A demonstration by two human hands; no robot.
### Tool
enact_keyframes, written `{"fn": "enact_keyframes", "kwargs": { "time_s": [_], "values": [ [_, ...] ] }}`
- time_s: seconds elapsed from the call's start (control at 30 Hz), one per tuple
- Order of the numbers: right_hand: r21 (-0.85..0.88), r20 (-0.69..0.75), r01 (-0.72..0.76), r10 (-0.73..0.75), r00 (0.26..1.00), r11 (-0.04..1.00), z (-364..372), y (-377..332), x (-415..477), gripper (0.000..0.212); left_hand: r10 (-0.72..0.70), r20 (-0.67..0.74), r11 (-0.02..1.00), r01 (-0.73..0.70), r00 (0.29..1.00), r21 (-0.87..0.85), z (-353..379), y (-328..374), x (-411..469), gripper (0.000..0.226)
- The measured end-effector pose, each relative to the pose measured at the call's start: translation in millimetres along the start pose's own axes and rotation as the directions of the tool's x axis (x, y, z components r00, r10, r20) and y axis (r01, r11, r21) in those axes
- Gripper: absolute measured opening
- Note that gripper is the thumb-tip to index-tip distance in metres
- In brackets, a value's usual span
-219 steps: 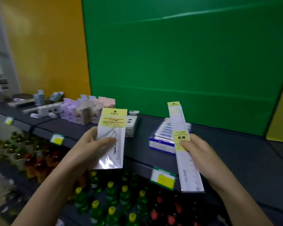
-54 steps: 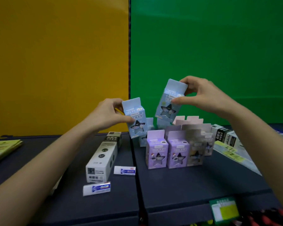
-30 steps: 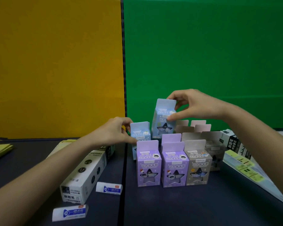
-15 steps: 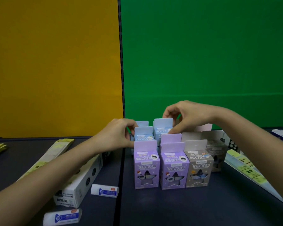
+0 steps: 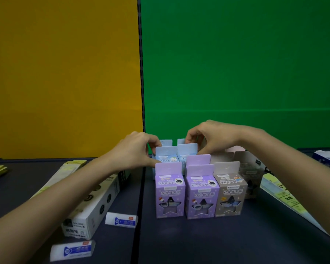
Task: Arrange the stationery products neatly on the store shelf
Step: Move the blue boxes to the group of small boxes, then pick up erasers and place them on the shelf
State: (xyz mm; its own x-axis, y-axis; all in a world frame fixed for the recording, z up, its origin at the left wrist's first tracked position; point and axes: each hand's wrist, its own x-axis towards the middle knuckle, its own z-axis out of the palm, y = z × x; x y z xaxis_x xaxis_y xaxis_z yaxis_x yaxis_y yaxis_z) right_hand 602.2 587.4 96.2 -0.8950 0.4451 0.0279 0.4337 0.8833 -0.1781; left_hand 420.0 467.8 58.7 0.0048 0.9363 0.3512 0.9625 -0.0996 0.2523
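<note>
Both blue boxes, lifted clear a moment before, had come down into the back rows behind the purple ones. My left hand (image 5: 133, 151) pinched the left blue box (image 5: 164, 155) by its tab and side; my right hand (image 5: 211, 138) was closed on the tab of the right blue box (image 5: 187, 151). I judged I held them by the tabs to square them with the front purple boxes (image 5: 170, 189) on the dark shelf (image 5: 198, 242), colours grouped together.

Three upright purple and grey cardboard boxes (image 5: 199, 195) line the dark shelf (image 5: 198, 242) front. Pale blue cardboard boxes (image 5: 174, 156) stand behind. Long white carton (image 5: 95, 204) lies left.
</note>
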Motion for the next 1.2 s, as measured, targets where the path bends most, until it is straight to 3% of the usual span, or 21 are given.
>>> {"fn": "enact_keyframes", "kwargs": {
  "time_s": [0.2,0.33,0.47,0.6,0.77,0.9,1.03,1.2],
  "values": [
    [0.043,-0.039,-0.005,0.007,0.999,0.999,-1,-2,-2,0.028,0.025,-0.041,0.991,-0.02,0.999,0.131,0,-2,2,0.04],
    [0.086,-0.219,0.002,0.017,0.976,0.996,-10,-8,-12,0.022,0.015,-0.138,0.997,-0.004,0.99,0.079,-16,-2,-8,0.043],
    [0.079,-0.446,0.089,-0.045,0.894,0.993,-17,-31,-29,0.013,0.021,-0.244,1.0,-0.016,0.969,0.024,-42,-1,-41,0.028],
    [0.081,-0.554,0.174,-0.101,0.827,0.981,-9,-74,-44,0.011,0.001,-0.298,0.998,-0.018,0.955,-0.054,-62,1,-89,0.027],
    [0.069,-0.441,0.229,-0.176,0.88,0.971,21,-130,-53,0.015,0.026,-0.196,0.996,-0.043,0.98,-0.08,-64,-9,-144,0.028],
    [0.031,-0.345,0.213,-0.19,0.919,0.977,60,-156,-47,0.019,0.053,-0.056,0.997,-0.05,0.997,0.052,-48,-23,-179,0.035],
    [-0.078,-0.237,0.1,-0.116,0.965,0.992,107,-169,-35,0.024,0.022,-0.01,0.983,-0.02,1.0,0.185,-25,-33,-204,0.032],
    [-0.141,-0.215,-0.064,0.032,0.976,0.988,139,-168,-24,0.025,0.025,-0.001,0.986,-0.025,1.0,0.164,-10,-43,-215,0.061]
  ]
}}
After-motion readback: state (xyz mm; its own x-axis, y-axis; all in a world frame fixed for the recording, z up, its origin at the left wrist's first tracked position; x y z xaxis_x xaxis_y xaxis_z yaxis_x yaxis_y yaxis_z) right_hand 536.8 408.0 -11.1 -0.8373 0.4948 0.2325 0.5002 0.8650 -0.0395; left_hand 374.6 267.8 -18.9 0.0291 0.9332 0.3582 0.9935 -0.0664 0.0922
